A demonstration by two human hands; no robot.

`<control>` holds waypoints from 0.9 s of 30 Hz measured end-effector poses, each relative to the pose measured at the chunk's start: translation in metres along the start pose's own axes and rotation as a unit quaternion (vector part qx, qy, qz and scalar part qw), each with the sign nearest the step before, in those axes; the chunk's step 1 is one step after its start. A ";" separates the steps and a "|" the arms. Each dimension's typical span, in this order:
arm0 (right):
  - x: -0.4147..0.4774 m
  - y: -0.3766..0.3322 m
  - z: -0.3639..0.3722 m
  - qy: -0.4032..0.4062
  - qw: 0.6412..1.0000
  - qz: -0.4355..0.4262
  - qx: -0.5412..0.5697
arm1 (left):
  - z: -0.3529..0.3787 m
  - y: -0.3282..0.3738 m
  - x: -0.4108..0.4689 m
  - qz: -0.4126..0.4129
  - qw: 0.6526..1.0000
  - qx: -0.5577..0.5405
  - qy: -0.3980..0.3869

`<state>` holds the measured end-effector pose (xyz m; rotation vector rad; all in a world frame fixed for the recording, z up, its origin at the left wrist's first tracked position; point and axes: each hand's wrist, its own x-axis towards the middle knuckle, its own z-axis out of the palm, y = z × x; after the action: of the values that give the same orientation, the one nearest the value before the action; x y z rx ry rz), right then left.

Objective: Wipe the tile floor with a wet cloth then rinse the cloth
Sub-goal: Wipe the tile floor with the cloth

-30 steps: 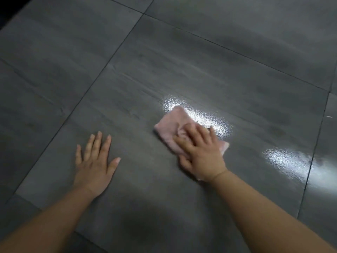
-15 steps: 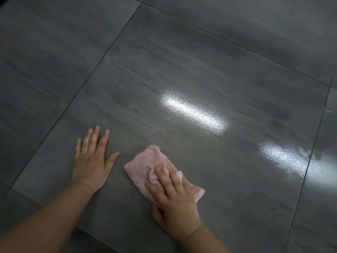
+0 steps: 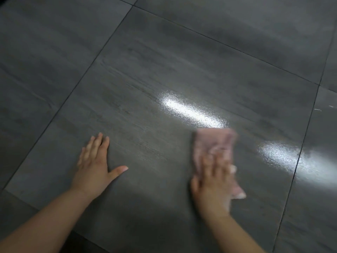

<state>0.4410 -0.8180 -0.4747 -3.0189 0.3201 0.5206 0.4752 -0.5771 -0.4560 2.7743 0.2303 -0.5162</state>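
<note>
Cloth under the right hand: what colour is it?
Pale pink cloth, motion-blurred, flat on the dark grey tile floor; the head view, the only one, shows it.

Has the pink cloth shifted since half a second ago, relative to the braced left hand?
Yes. The pink cloth, under the right hand, has swept rightward, away from the left hand planted on the tile floor.

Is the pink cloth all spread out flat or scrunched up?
Mostly flat. The pink cloth lies against the tile floor under the right hand. It is blurred, so folds cannot be told.
</note>
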 end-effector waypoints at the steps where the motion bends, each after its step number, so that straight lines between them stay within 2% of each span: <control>1: -0.004 -0.019 0.000 -0.007 0.998 -0.060 0.005 | -0.002 0.001 0.000 0.000 1.000 0.004 -0.002; 3: -0.003 -0.039 -0.009 -0.005 0.975 -0.217 0.037 | -0.003 0.003 0.000 -0.013 1.000 0.004 -0.004; 5: 0.022 -0.018 -0.019 0.007 0.938 -0.345 0.031 | -0.005 0.005 0.001 -0.025 1.000 0.000 -0.011; 6: 0.037 0.007 -0.022 0.006 0.929 -0.370 0.012 | -0.006 0.006 0.001 -0.025 1.000 -0.004 -0.015; 7: 0.056 0.037 -0.027 0.002 0.935 -0.355 -0.007 | -0.006 0.006 0.001 -0.021 1.000 -0.004 -0.018; 8: 0.074 0.065 -0.033 0.014 0.950 -0.310 -0.018 | -0.007 0.006 0.001 -0.018 1.000 -0.003 -0.021; 11: 0.110 0.113 -0.058 0.034 0.997 -0.073 0.016 | -0.007 0.004 0.000 -0.006 1.000 0.011 -0.028; 12: 0.117 0.106 -0.065 0.061 0.997 0.023 0.046 | -0.005 0.001 0.001 -0.010 1.000 0.011 -0.023; 13: 0.122 0.089 -0.071 0.052 0.989 0.119 0.072 | -0.002 -0.003 0.002 -0.006 1.000 0.017 -0.017; 14: 0.124 0.066 -0.072 0.049 0.979 0.177 0.089 | 0.001 -0.006 0.002 0.004 0.999 0.032 -0.024; 15: 0.123 0.039 -0.072 0.045 0.980 0.181 0.075 | 0.001 -0.009 0.003 0.002 0.998 0.041 -0.037; 16: 0.123 0.007 -0.072 0.038 0.988 0.139 0.064 | -0.002 -0.009 0.005 -0.008 0.997 0.038 -0.062; 18: 0.115 -0.057 -0.059 0.020 0.996 -0.040 0.078 | -0.003 -0.011 0.004 0.002 0.994 0.049 -0.102; 20: 0.107 -0.107 -0.045 0.011 0.971 -0.221 0.094 | -0.002 -0.012 0.004 0.013 0.994 0.073 -0.084; 21: 0.106 -0.122 -0.043 0.013 0.954 -0.283 0.100 | -0.002 -0.012 0.004 0.009 0.993 0.083 -0.078; 24: 0.120 -0.121 -0.044 0.039 0.924 -0.366 0.107 | -0.001 -0.009 0.006 -0.013 0.993 0.089 -0.074; 26: 0.140 -0.084 -0.046 0.071 0.930 -0.348 0.097 | -0.003 -0.007 0.006 -0.006 0.994 0.072 -0.082; 27: 0.153 -0.059 -0.050 0.088 0.946 -0.298 0.091 | -0.006 -0.006 0.005 -0.001 0.994 0.071 -0.081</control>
<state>0.6102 -0.7950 -0.4778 -2.7717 -0.5030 0.1563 0.4811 -0.5691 -0.4538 2.8492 0.1660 -0.7819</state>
